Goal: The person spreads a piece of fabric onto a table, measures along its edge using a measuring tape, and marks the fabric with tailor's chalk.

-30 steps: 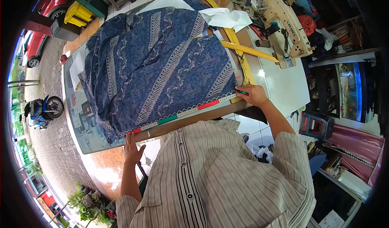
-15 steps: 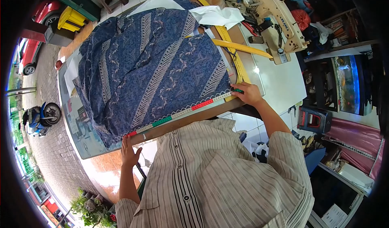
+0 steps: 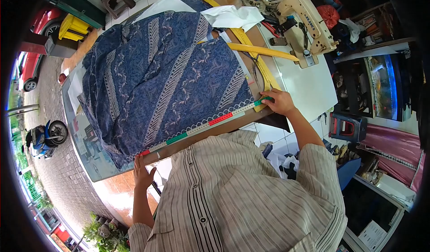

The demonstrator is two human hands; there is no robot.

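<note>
A blue patterned cloth [image 3: 165,77] lies spread on the table, with pale diagonal bands and a light trim along its near edge. Along that edge runs a measuring tape [image 3: 199,129] with white, red and green sections. My left hand [image 3: 142,173] touches the tape's left end at the cloth corner, fingers extended and thumb apart. At the right end my right hand [image 3: 278,102] pinches the green part of the tape, just past the cloth's right corner. Yellow rulers [image 3: 264,51] lie beyond my right hand, with dark scissors partly visible near them.
A sewing machine [image 3: 304,21] stands at the back right of the table [image 3: 96,162]. White cloth [image 3: 233,18] lies at the back. A plastic stool [image 3: 347,126] is on the right. Outside at the left are a motorcycle [image 3: 45,137] and a yellow bin [image 3: 71,27].
The whole view has shifted, with the table and cloth appearing further left. My right hand has moved slightly right relative to the cloth corner, with more green tape showing.
</note>
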